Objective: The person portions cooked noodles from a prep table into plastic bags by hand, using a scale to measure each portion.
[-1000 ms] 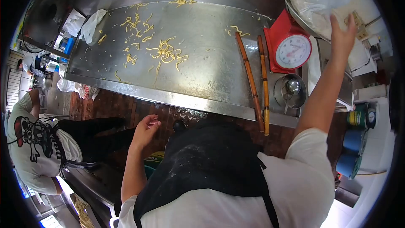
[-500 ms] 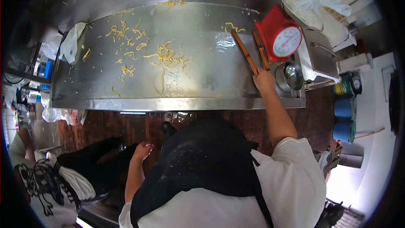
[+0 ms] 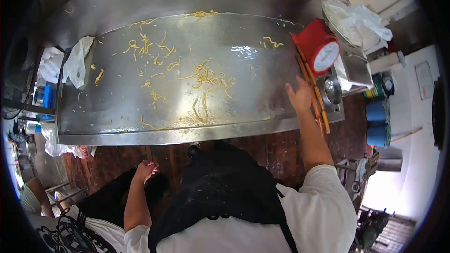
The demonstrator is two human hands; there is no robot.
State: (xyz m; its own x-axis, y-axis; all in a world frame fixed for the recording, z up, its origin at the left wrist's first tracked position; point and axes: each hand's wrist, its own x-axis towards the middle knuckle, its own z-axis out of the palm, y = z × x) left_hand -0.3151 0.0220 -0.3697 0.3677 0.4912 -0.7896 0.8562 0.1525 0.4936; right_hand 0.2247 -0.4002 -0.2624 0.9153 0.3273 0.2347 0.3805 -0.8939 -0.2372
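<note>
Yellow noodles (image 3: 204, 76) lie scattered over the steel table (image 3: 262, 84). At the table's right side, my right hand (image 3: 301, 94) has its fingers apart and holds nothing. Just right of it, two long brown sticks (image 3: 313, 89) lie between the hand and the metal bowl (image 3: 331, 89), their near ends reaching over the front edge. Beyond them stands a red scale (image 3: 315, 42) with a round dial. My left hand (image 3: 148, 170) hangs over the floor in front of the table, fingers curled; whether anything is in them is too small to tell.
A basin (image 3: 340, 21) with a plastic bag stands at the back right. Another plastic bag (image 3: 77, 63) hangs at the table's left edge. A co-worker (image 3: 93, 225) is close by at the lower left. Blue containers (image 3: 378, 122) stand on the right.
The sticks have moved right, against the scale and bowl, and my right hand has let go of them and opened. My left hand has shifted slightly left and down in the view.
</note>
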